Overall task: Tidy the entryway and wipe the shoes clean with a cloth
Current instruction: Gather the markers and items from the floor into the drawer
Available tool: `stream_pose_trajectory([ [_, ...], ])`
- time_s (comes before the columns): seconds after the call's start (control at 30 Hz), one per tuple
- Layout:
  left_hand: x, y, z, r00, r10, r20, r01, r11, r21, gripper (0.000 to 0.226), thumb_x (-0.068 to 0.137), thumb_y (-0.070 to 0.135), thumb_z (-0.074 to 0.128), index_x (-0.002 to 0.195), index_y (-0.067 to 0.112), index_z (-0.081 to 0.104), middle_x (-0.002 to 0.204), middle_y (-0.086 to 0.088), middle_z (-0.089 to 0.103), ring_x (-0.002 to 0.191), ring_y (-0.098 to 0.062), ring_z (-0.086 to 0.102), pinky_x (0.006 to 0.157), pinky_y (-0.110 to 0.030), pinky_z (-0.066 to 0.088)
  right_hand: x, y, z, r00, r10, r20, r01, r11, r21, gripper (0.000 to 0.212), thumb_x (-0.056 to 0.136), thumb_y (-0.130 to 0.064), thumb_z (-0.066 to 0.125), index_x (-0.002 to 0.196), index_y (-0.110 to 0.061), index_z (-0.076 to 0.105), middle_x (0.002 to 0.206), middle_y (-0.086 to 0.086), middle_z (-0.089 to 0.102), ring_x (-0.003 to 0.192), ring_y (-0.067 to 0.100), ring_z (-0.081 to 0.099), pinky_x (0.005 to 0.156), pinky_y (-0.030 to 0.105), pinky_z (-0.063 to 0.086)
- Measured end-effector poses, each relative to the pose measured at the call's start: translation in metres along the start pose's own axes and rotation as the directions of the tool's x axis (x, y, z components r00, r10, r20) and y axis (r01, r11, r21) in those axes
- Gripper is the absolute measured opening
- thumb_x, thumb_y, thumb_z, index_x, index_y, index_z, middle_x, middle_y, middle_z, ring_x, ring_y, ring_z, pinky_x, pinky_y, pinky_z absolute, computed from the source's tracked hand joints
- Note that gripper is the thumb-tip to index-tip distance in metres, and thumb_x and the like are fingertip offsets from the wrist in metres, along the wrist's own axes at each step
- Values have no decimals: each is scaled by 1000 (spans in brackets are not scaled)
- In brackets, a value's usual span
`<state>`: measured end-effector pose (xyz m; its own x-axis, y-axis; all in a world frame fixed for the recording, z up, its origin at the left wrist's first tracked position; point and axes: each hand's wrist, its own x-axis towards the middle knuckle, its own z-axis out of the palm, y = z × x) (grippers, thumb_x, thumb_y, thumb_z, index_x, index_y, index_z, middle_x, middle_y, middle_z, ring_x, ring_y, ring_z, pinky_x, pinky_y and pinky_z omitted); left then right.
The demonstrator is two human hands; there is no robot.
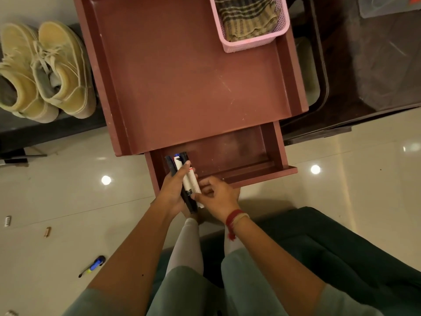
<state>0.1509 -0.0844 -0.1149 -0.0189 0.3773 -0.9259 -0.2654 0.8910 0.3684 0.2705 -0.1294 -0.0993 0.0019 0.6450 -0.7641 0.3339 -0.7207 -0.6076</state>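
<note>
My left hand grips a bunch of marker pens, black and white barrels with a blue cap at the top, over the left end of the open drawer of a reddish-brown table. My right hand touches the lower end of the pens with fingertips and thumb. A pair of tan lace-up shoes stands on a dark shelf at the left. A striped cloth lies folded in a pink basket on the table top.
The table top has raised rims. A blue-handled screwdriver and small items lie on the glossy tiled floor at lower left. A dark cabinet stands at the right. My knees and a green seat fill the foreground.
</note>
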Motion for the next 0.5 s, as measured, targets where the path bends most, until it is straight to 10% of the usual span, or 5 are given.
stream_pose_trajectory([
  [0.4,0,5,10,998,-61,-11,59,988,-141,14,87,28,68,91,17,60,73,3,61,63,-9,58,59,-25,50,26,0,-65,933,344,-101,-288,886,363,11,89,-2,57,92,-11,63,94,10,65,86,24,66,78,31,55],
  [0.5,2,7,11,1000,-27,-13,25,993,-119,28,77,37,73,87,18,56,58,5,51,45,-5,46,45,-19,42,64,17,-92,897,345,-276,-297,933,202,10,90,-5,57,97,-8,64,100,13,66,89,26,66,85,36,54],
])
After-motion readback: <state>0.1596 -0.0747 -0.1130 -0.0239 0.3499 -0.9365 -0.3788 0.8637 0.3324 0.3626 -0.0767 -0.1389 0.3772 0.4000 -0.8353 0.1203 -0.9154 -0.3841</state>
